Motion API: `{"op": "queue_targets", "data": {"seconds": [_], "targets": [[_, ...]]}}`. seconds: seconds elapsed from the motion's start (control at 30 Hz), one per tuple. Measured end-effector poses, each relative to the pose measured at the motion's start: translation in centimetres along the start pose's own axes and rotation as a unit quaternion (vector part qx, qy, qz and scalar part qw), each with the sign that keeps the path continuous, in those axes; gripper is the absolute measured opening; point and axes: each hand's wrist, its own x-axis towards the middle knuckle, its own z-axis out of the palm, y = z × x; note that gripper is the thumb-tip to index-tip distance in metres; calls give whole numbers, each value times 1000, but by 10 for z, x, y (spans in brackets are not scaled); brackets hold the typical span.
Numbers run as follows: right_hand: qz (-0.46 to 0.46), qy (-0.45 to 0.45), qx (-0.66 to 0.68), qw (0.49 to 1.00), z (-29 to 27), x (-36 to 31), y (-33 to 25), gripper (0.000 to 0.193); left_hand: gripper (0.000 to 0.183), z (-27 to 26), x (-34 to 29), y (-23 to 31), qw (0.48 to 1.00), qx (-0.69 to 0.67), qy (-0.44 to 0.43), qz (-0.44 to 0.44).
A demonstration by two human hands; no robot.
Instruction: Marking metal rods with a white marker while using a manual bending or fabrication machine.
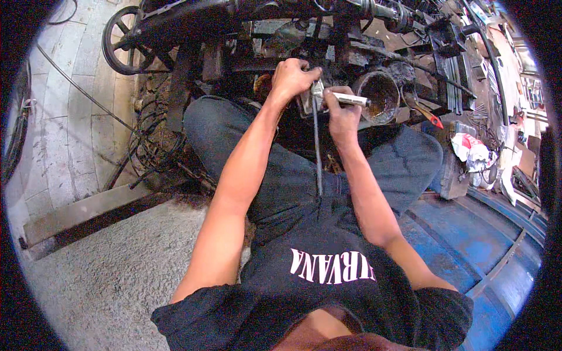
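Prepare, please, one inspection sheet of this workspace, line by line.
Surface: tiled floor at left; blue metal panels lower right.
Job's things: grey rod runs toward the lap; pale bar lies crosswise near its upper end.
Clutter: white-and-red bag and red-tipped tool, at right.
Grips: left grip near the rod's top, hold unclear; right grip on the pale bar.
Cables: dark cable crosses the tiles.
Surroundings: handwheel, upper left.

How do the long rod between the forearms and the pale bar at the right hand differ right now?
The rod is dark grey; the bar is pale.
The rod is longer and thinner than the bar's visible part.
The rod runs back toward the lap; the bar points rightward.
Both look straight.
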Motion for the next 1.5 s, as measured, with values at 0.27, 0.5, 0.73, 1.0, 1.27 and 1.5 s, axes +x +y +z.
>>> {"op": "queue_targets", "data": {"seconds": [0.27,0.5,0.73,1.0,1.27,1.5], "targets": [[18,15,11,1000,-4,2,-1,11,59,0,-1,5,1000,5,-8,-18],[5,-8,25,1000,-3,1,-4,8,62,-1,-4,9,999,18,-4,-36],[-32,-8,-6,999,1,-1,-7,10,55,2,-1,6,999,22,3,-40],[-13,29,1,1000,-21,6,1,9,54,2,-4,4,999,27,25,-16],[-14,-46,84,995,-23,-23,-13,17,59,-38,-14,12,998,-61,-1,-2],[145,-234,106,956,-37,-59,-18,31,29,-53,-17,-2,920,-387,58,0]]}}
